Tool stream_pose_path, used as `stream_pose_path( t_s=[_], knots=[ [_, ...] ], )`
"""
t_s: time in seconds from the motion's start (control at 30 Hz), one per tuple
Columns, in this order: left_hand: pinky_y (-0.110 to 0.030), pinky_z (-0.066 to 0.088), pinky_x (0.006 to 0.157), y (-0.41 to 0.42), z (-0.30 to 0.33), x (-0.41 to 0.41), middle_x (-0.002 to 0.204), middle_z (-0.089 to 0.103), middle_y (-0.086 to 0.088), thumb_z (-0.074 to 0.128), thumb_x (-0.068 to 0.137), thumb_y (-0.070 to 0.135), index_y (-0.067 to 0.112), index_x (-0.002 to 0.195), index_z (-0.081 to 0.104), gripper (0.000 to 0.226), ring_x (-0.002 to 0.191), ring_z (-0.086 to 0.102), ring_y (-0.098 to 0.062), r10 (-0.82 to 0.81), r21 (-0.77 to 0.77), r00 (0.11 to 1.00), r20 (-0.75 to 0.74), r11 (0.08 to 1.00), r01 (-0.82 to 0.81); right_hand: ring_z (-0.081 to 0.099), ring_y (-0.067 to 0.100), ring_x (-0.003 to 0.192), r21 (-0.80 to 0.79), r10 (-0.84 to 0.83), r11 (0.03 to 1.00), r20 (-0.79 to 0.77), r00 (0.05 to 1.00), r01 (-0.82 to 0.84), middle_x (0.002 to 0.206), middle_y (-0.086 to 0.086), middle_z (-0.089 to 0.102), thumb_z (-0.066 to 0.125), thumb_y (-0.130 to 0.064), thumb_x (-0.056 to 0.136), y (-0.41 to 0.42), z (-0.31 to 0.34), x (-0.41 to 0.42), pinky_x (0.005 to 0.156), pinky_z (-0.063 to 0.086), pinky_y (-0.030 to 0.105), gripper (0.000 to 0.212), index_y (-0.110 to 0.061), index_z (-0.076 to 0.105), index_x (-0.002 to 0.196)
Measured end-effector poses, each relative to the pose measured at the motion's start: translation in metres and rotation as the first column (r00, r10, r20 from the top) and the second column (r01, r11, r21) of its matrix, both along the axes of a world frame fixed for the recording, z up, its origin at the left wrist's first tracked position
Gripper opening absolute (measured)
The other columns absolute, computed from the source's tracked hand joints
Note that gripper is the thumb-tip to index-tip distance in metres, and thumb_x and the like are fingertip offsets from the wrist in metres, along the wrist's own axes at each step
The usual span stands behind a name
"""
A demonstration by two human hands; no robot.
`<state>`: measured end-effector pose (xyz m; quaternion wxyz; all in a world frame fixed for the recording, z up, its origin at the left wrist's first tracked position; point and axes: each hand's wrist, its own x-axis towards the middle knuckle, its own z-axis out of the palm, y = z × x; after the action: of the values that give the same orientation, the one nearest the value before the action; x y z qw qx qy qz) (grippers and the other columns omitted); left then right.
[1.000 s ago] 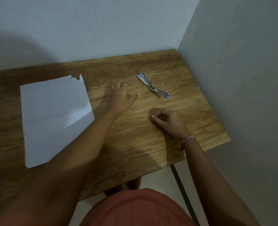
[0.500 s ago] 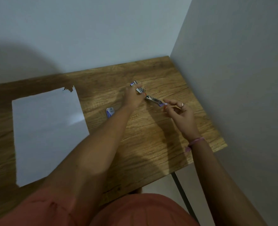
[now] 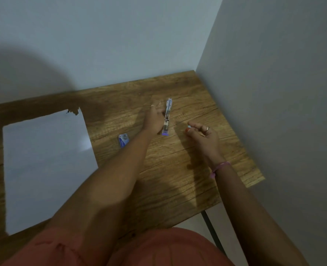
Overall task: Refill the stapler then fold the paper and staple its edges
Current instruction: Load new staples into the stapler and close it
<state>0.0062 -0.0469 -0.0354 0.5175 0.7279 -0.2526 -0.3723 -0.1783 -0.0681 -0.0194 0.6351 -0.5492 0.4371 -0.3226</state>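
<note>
My left hand [image 3: 153,120] grips a small silver stapler [image 3: 167,117] with a blue end, holding it lengthwise above the wooden table [image 3: 178,169]. To its right, my right hand [image 3: 201,134] pinches something small and pale between thumb and fingertips; it is too small to name for certain, likely a strip of staples. A small blue staple box [image 3: 123,140] lies on the table beside my left forearm. A white sheet of paper [image 3: 45,166] with a torn top corner lies flat on the left part of the table.
The table stands in a corner, with a wall behind and another [image 3: 274,112] close on the right. Its right and front edges drop to the floor, where a dark table leg [image 3: 211,229] shows.
My left hand has lifted the stapler and turned it to point away from me. My right hand has drawn back from the stapler's end. The staple box has come into view.
</note>
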Motion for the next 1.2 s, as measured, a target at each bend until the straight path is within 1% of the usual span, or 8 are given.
stream_pose_path(
  t_s=[0.1, 0.27, 0.4, 0.5, 0.7, 0.97, 1.07, 1.2],
  knots=[
    [-0.022, 0.05, 0.082, 0.004, 0.004, 0.001, 0.131, 0.061, -0.007, 0.056, 0.093, 0.01, 0.008, 0.149, 0.028, 0.062, 0.107, 0.06, -0.011, -0.076, 0.045, 0.997, 0.021, 0.996, 0.075, 0.065, 0.006, 0.084, -0.003, 0.014, 1.0, -0.017, 1.0, -0.014, 0.088, -0.002, 0.07, 0.069, -0.003, 0.084, -0.001, -0.005, 0.003, 0.083, 0.052, 0.022, 0.022, -0.014, 0.07, 0.103],
    [-0.041, 0.046, 0.099, 0.007, 0.016, 0.0, 0.136, 0.052, -0.011, 0.078, 0.069, 0.054, 0.009, 0.137, 0.045, 0.088, 0.123, 0.051, -0.027, -0.342, 0.316, 0.808, 0.481, 0.927, 0.205, 0.063, 0.012, 0.089, 0.055, -0.016, 0.998, -0.005, 1.0, 0.016, 0.097, 0.009, 0.068, 0.066, 0.003, 0.084, -0.007, -0.008, 0.008, 0.09, 0.05, 0.028, 0.024, -0.007, 0.067, 0.106],
    [-0.035, 0.046, 0.083, 0.012, 0.025, 0.003, 0.131, 0.05, -0.015, 0.082, 0.071, 0.032, 0.004, 0.123, 0.052, 0.067, 0.118, 0.051, -0.029, -0.563, 0.564, 0.585, 0.584, 0.8, 0.207, 0.064, 0.009, 0.086, 0.105, -0.033, 0.994, 0.003, 0.999, 0.032, 0.096, 0.007, 0.069, 0.067, 0.002, 0.084, -0.012, -0.011, 0.011, 0.084, 0.053, 0.024, 0.027, -0.006, 0.066, 0.11],
    [-0.036, 0.05, 0.085, 0.016, 0.026, 0.011, 0.124, 0.059, -0.013, 0.07, 0.083, 0.018, 0.005, 0.12, 0.057, 0.041, 0.112, 0.057, -0.028, -0.497, 0.516, 0.619, 0.608, 0.84, 0.168, 0.065, 0.01, 0.087, 0.133, -0.019, 0.991, 0.028, 0.999, 0.015, 0.093, 0.002, 0.071, 0.067, 0.0, 0.085, -0.016, -0.012, 0.012, 0.089, 0.052, 0.027, 0.023, -0.008, 0.067, 0.106],
    [0.0, 0.036, 0.055, 0.029, 0.024, 0.028, 0.1, 0.067, -0.006, 0.081, 0.074, 0.004, 0.003, 0.119, 0.061, 0.05, 0.086, 0.06, -0.013, -0.085, 0.102, 0.913, 0.4, 0.994, 0.048, 0.069, 0.008, 0.086, 0.206, -0.006, 0.978, 0.166, 0.986, -0.028, 0.093, 0.004, 0.071, 0.059, 0.003, 0.09, -0.019, -0.006, 0.019, 0.081, 0.056, 0.021, 0.017, -0.005, 0.066, 0.103],
    [-0.032, 0.054, 0.086, 0.041, 0.013, 0.022, 0.097, 0.068, -0.007, 0.077, 0.078, 0.002, 0.013, 0.103, 0.067, 0.029, 0.094, 0.066, -0.021, 0.219, -0.236, 0.955, -0.201, 0.935, -0.264, 0.069, 0.006, 0.082, 0.16, -0.002, 0.987, 0.164, 0.986, -0.024, 0.087, 0.0, 0.074, 0.062, 0.004, 0.087, -0.02, -0.001, 0.022, 0.074, 0.056, 0.018, 0.021, -0.001, 0.066, 0.107],
    [-0.048, 0.054, 0.092, 0.045, 0.017, 0.02, 0.107, 0.068, -0.007, 0.072, 0.084, 0.005, 0.018, 0.1, 0.065, 0.021, 0.105, 0.066, -0.026, 0.188, -0.31, 0.915, -0.356, 0.9, -0.306, 0.069, 0.004, 0.082, 0.079, -0.002, 0.997, 0.126, 0.992, -0.008, 0.084, -0.004, 0.076, 0.066, 0.002, 0.085, -0.02, 0.004, 0.02, 0.073, 0.054, 0.016, 0.019, -0.01, 0.068, 0.099],
    [-0.044, 0.058, 0.081, 0.054, 0.03, 0.016, 0.096, 0.072, 0.004, 0.062, 0.092, 0.006, 0.015, 0.106, 0.063, 0.017, 0.096, 0.07, -0.015, 0.079, -0.447, 0.882, -0.464, 0.839, -0.31, 0.069, 0.006, 0.089, -0.089, -0.016, 0.996, 0.105, 0.994, 0.025, 0.091, -0.002, 0.074, 0.069, -0.003, 0.084, -0.022, 0.019, 0.019, 0.077, 0.054, 0.019, 0.016, -0.013, 0.071, 0.097]
  ],
)
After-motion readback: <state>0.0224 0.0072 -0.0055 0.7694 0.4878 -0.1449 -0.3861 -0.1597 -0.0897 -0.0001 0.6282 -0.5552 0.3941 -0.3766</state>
